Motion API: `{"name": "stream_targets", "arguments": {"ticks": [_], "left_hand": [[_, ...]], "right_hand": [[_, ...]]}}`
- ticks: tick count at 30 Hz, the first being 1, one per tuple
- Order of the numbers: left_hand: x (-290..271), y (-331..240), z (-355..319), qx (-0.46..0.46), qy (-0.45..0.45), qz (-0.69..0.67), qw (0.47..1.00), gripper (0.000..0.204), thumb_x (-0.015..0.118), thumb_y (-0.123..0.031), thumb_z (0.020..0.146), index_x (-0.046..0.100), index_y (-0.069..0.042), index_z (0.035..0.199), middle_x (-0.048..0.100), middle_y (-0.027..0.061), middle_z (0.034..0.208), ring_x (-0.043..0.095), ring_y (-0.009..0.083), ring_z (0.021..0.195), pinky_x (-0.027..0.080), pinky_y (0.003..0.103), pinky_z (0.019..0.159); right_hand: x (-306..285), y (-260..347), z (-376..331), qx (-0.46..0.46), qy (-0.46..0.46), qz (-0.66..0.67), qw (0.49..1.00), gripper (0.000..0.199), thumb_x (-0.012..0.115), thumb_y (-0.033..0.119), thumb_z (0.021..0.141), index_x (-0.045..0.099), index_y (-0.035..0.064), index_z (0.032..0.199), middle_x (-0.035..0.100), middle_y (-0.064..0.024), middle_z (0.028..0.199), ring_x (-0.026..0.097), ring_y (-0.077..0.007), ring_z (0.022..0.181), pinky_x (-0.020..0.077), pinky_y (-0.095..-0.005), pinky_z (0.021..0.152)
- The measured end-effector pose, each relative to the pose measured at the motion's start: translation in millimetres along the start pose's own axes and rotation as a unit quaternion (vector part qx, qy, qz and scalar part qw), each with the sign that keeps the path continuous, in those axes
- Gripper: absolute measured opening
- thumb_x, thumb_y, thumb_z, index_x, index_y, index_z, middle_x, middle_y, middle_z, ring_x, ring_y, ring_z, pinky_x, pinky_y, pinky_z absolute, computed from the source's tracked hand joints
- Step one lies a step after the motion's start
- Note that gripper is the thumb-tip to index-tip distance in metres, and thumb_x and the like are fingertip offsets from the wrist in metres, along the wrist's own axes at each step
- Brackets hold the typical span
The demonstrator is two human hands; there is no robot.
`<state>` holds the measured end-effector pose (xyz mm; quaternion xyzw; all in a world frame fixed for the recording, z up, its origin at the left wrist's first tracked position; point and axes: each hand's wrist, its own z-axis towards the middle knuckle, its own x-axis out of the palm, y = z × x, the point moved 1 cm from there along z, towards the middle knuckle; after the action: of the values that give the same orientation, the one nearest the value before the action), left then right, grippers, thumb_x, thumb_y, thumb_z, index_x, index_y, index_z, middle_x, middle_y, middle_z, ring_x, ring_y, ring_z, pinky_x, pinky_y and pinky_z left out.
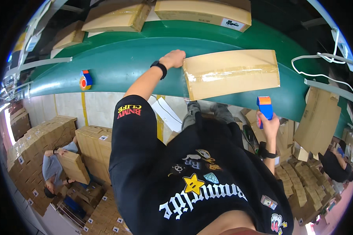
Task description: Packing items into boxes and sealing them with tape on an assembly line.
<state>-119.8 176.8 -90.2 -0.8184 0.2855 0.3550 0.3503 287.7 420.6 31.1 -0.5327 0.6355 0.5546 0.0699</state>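
A long cardboard box (231, 72) lies on the green work surface in front of me, with shiny clear tape along its middle and over its left end. At that end's far corner is my left hand (174, 58), its fingers curled against the box edge. My right hand (270, 124) is wrapped around a blue and orange tape dispenser (265, 107), just off the near right side of the box. Part of the grip is hidden by the dispenser itself.
Another tape dispenser (85, 80) stands on the green surface (117, 70) at left. More boxes (204, 11) line the far side. A white cable (313, 70) hangs at right. Stacked cartons (47, 137) and a person carrying a box (72, 166) are behind at left; another person (335, 162) is at right.
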Motion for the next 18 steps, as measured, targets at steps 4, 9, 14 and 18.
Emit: {"name": "stream_targets", "arguments": {"ticks": [4, 9, 14, 18], "left_hand": [[28.4, -22.5, -35.0, -0.095, -0.029, -0.116, 0.988, 0.036, 0.056, -0.012, 0.081, 0.058, 0.002, 0.115, 0.064, 0.0271, 0.106, 0.060, 0.0400, 0.104, 0.049, 0.042, 0.090], [88.1, -49.0, -72.3, 0.019, -0.075, -0.627, 0.775, 0.061, 0.055, -0.030, 0.090, 0.036, 0.003, 0.137, 0.050, 0.0214, 0.132, 0.042, 0.0302, 0.129, 0.030, 0.037, 0.109], [127.5, -62.5, -42.0, -0.089, -0.177, -0.553, 0.809, 0.079, 0.039, -0.055, 0.094, 0.029, 0.008, 0.140, 0.044, 0.0294, 0.135, 0.035, 0.0401, 0.133, 0.026, 0.042, 0.111], [118.9, -28.1, -11.4, -0.187, -0.217, -0.483, 0.827, 0.084, 0.036, -0.055, 0.095, 0.024, 0.015, 0.139, 0.037, 0.0363, 0.137, 0.033, 0.0436, 0.133, 0.026, 0.043, 0.112]], "right_hand": [[23.0, 0.8, -32.9, 0.046, -0.047, -0.009, 0.998, 0.041, 0.078, 0.034, 0.070, 0.066, -0.0036, 0.081, 0.066, -0.0098, 0.071, 0.061, -0.0138, 0.064, 0.0497, -0.0305, 0.062], [39.8, -7.7, -58.1, 0.079, -0.051, 0.000, 0.996, 0.042, 0.079, 0.035, 0.070, 0.065, -0.0035, 0.080, 0.065, -0.0103, 0.070, 0.060, -0.0139, 0.063, 0.0494, -0.0306, 0.062], [43.1, 3.1, -49.9, 0.060, -0.020, -0.025, 0.998, 0.043, 0.079, 0.036, 0.070, 0.065, -0.0030, 0.080, 0.065, -0.0098, 0.070, 0.061, -0.0147, 0.063, 0.0492, -0.0309, 0.062], [41.5, 16.6, -31.1, 0.024, 0.017, -0.038, 0.999, 0.043, 0.078, 0.037, 0.070, 0.065, -0.0024, 0.080, 0.065, -0.0100, 0.069, 0.062, -0.0163, 0.062, 0.0494, -0.0315, 0.062]]}}
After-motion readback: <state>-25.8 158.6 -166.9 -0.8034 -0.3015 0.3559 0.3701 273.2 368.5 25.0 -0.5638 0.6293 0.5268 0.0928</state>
